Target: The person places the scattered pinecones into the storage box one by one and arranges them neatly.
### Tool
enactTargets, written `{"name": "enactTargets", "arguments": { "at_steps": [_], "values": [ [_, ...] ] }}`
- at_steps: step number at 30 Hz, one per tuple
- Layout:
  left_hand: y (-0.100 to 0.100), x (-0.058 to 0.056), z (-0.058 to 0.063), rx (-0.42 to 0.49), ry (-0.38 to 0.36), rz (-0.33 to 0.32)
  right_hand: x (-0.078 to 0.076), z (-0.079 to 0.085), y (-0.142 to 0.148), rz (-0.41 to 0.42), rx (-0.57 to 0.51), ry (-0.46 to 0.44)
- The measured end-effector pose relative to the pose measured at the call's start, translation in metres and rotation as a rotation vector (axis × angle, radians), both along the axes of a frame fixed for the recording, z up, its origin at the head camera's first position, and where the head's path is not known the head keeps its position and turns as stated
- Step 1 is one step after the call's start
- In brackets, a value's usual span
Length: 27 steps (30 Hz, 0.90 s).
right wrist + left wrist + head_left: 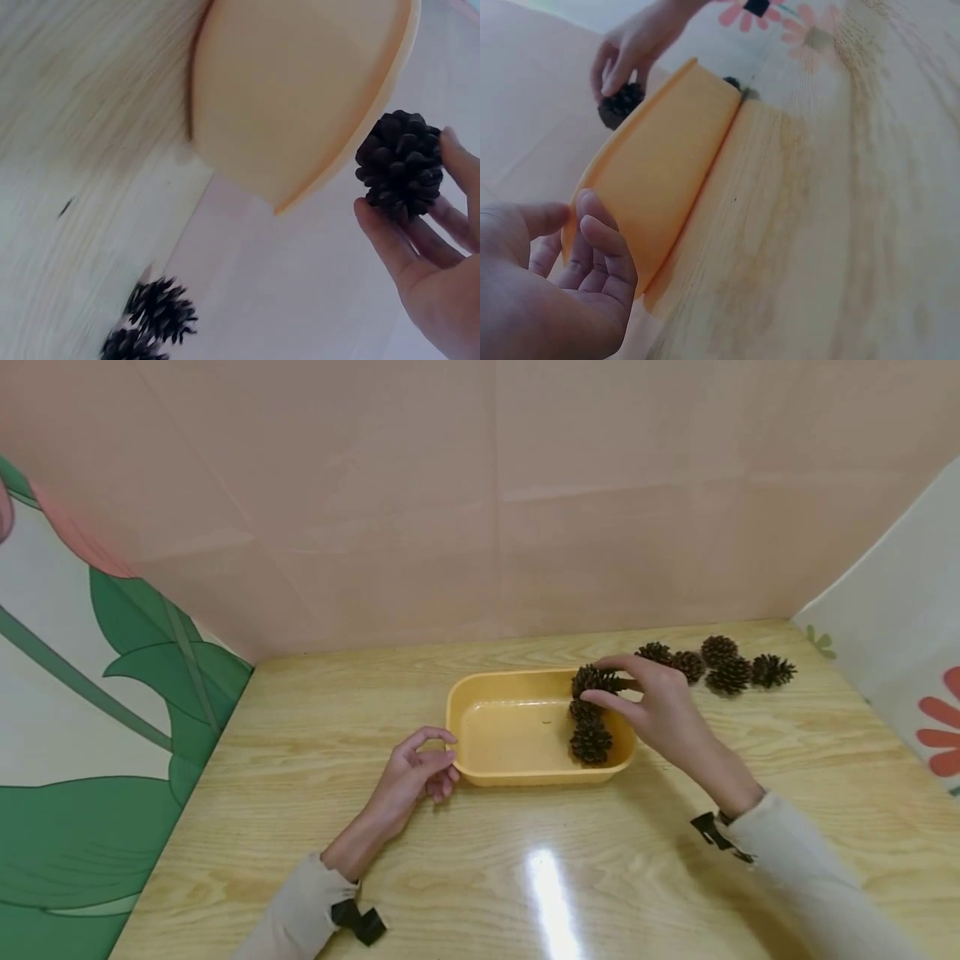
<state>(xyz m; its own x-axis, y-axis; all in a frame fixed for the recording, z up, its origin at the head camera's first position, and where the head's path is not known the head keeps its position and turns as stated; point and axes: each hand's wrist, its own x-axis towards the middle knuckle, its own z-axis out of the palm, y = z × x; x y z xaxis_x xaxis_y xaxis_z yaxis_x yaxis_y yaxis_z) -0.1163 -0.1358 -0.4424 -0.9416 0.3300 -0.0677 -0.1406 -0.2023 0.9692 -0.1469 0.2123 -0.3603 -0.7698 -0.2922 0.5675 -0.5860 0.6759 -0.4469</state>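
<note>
A yellow rectangular basin (510,777) stands on the wooden table, with pine cones (591,742) lying in its right end. My left hand (411,777) pinches the basin's left rim between thumb and fingers, as the left wrist view also shows (570,277). Over the basin's far right corner, my right hand (660,710) holds a pine cone (401,163) between thumb and fingertips. In the right wrist view that cone is above the rim, beside the basin's wall (292,90).
Several loose pine cones (729,675) lie on the table at the back right, behind the right hand. A pinkish panel (375,527) rises along the table's back edge. Flower-patterned panels flank the left (135,693) and right (900,635) sides.
</note>
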Motion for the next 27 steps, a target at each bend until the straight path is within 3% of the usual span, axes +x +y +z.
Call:
{"name": "enactTargets", "arguments": {
  "at_steps": [17, 27],
  "values": [
    [0.001, 0.0, -0.001, 0.012, 0.005, -0.013, -0.02, -0.012, -0.039, 0.079, 0.047, -0.13],
    [0.0, -0.001, -0.003, 0.016, 0.015, -0.007, -0.03, -0.032, -0.05, 0.113, 0.071, -0.234]
  ]
}}
